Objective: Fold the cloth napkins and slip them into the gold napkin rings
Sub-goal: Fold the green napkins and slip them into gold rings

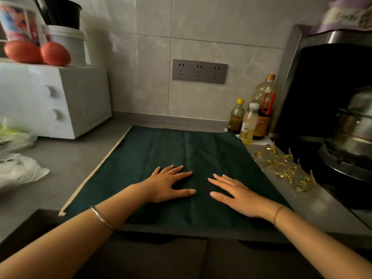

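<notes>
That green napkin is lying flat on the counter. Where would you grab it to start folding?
Probably by its near edge, pinching close to the two near corners, from the person's own side. The green napkin lies spread flat, so its middle offers nothing to pinch. The near edge reaches the front lip of the counter, where fingers could slip under.

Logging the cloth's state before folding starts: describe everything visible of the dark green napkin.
The dark green napkin looks like matte woven cloth, spread flat and unfolded on the grey counter, with faint lengthwise creases. A pale strip shows along its left edge; what it is cannot be told. The left hand and right hand rest flat on it, fingers straight, side by side near its middle.
</notes>
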The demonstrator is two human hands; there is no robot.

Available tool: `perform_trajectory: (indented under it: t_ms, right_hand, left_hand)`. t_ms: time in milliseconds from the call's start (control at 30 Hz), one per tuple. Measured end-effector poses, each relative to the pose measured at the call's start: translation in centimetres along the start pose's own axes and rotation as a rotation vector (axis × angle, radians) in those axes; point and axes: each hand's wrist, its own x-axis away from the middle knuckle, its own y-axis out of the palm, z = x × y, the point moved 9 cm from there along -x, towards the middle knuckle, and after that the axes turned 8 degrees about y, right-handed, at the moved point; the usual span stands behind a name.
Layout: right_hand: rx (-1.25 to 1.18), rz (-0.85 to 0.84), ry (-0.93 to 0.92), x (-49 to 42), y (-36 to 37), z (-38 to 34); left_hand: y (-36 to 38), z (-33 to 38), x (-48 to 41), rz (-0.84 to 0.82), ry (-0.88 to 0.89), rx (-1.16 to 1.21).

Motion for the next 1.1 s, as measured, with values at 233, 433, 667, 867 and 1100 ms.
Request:
perform_trajectory:
  t_ms: [233,433,667,867,1100]
  right_hand:
    - [0.095,0.011,-0.131,7.6,2.6,-1.7]
    - [0.100,0.062,-0.127,8.8,2.7,-1.8]
    - [-0.017,0.126,-0.108,8.4,0.7,-1.5]
    - [0.087,0.083,-0.060,8.3,-0.9,0.4]
    - [-0.090,-0.042,0.074,7.1,-5.0,2.3]
  left_hand:
    - [2.2,3.6,6.2,-0.006,0.105,-0.022]
    - [2.3,5.4,7.8,-0.005,0.123,-0.071]
    - [0.1,5.8,8.0,0.072,0.133,0.076]
    - [-2.4,3.9,8.4,0.101,0.161,-0.012]
    - [-5.7,-1.4,8.9,0.049,-0.086,0.079]
